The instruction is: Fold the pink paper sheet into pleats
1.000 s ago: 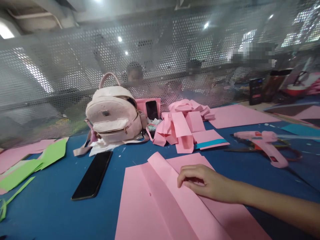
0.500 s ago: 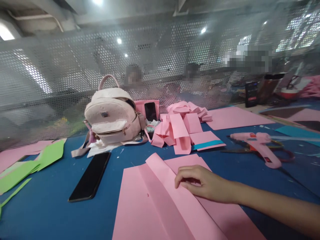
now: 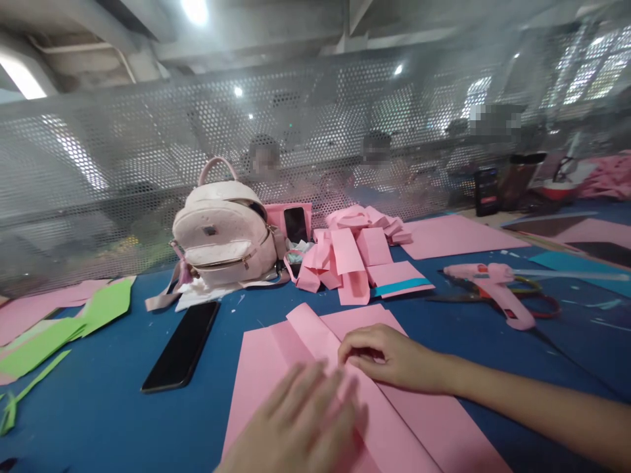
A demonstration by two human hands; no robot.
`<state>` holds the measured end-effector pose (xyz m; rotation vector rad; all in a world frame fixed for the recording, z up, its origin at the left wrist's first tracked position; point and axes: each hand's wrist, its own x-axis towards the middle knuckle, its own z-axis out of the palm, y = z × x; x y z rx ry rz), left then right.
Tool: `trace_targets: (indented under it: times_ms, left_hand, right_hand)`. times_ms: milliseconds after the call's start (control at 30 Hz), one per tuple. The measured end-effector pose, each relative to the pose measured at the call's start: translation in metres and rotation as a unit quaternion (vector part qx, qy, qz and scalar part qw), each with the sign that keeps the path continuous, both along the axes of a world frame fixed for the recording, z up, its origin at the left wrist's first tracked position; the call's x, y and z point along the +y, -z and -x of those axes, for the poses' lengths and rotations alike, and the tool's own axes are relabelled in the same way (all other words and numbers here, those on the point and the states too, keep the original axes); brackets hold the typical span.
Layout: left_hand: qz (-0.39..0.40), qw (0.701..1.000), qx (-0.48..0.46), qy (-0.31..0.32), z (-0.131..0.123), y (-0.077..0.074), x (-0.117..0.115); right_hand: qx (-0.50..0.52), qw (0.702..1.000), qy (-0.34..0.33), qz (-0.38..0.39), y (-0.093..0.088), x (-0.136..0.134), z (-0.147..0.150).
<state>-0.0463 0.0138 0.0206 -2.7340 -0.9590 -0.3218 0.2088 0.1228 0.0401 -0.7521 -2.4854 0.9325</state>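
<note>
A large pink paper sheet (image 3: pixel 276 348) lies on the blue table (image 3: pixel 108 407) in front of me, with a folded strip running diagonally across it. My right hand (image 3: pixel 389 358) rests on the fold, fingers curled and pressed down on the paper. My left hand (image 3: pixel 305 420) lies over the near part of the sheet, fingers stretched out flat and slightly blurred.
A black phone (image 3: pixel 182 345) lies left of the sheet. Behind are a pink backpack (image 3: pixel 224 230), a pile of folded pink paper pieces (image 3: pixel 355 253), and a pink glue gun (image 3: pixel 493 282) over scissors at right. Green paper scraps (image 3: pixel 64 325) lie left. A perforated metal screen (image 3: pixel 148 151) backs the table.
My left hand has come into view from below and settled flat on the pink sheet. My right hand has shifted slightly left along the fold.
</note>
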Motion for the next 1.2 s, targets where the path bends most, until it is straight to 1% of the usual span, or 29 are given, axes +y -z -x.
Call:
trace_targets:
  times_ms: [67, 133, 233, 300, 400, 567, 667, 800, 967, 1033, 1100, 1200]
  left_hand:
    - [0.051, 0.998, 0.029, -0.006, 0.001, -0.008, 0.020]
    - [0.110, 0.993, 0.037, -0.008, 0.005, -0.010, 0.031]
    - [0.163, 0.986, 0.026, 0.003, 0.010, -0.004, 0.034]
    - [0.178, 0.984, 0.014, 0.012, 0.011, -0.001, 0.033]
    - [0.185, 0.983, -0.001, 0.021, 0.012, -0.002, 0.033]
    - [0.189, 0.982, 0.006, 0.028, 0.013, -0.008, 0.038]
    - [0.174, 0.985, 0.006, 0.000, 0.015, -0.007, 0.041]
    - [0.143, 0.987, -0.035, -0.059, 0.021, 0.004, 0.045]
    - [0.138, 0.985, -0.060, -0.089, 0.027, 0.028, 0.053]
    - [0.134, 0.984, -0.066, -0.096, 0.028, 0.035, 0.056]
    - [0.133, 0.984, -0.062, -0.101, 0.028, 0.036, 0.057]
    - [0.130, 0.985, -0.050, -0.105, 0.029, 0.033, 0.059]
  right_hand:
    - [-0.006, 1.000, 0.010, -0.004, 0.000, -0.002, 0.000]
    - [-0.025, 0.999, 0.028, -0.016, -0.001, -0.005, 0.001]
    - [-0.041, 0.994, 0.054, -0.085, -0.005, -0.008, 0.005]
    - [-0.026, 0.990, 0.046, -0.129, -0.007, -0.006, 0.012]
    - [-0.032, 0.989, 0.014, -0.142, -0.010, 0.002, 0.028]
    - [-0.125, 0.984, 0.002, -0.126, -0.003, 0.020, 0.059]
    - [-0.134, 0.981, -0.008, -0.141, 0.004, 0.027, 0.066]
    - [-0.139, 0.980, 0.003, -0.143, 0.008, 0.031, 0.066]
    - [-0.151, 0.979, 0.006, -0.134, 0.014, 0.036, 0.065]
    - [-0.146, 0.981, 0.006, -0.128, 0.017, 0.038, 0.066]
    - [-0.141, 0.982, 0.010, -0.122, 0.018, 0.039, 0.067]
    - [-0.145, 0.983, 0.010, -0.115, 0.016, 0.039, 0.068]
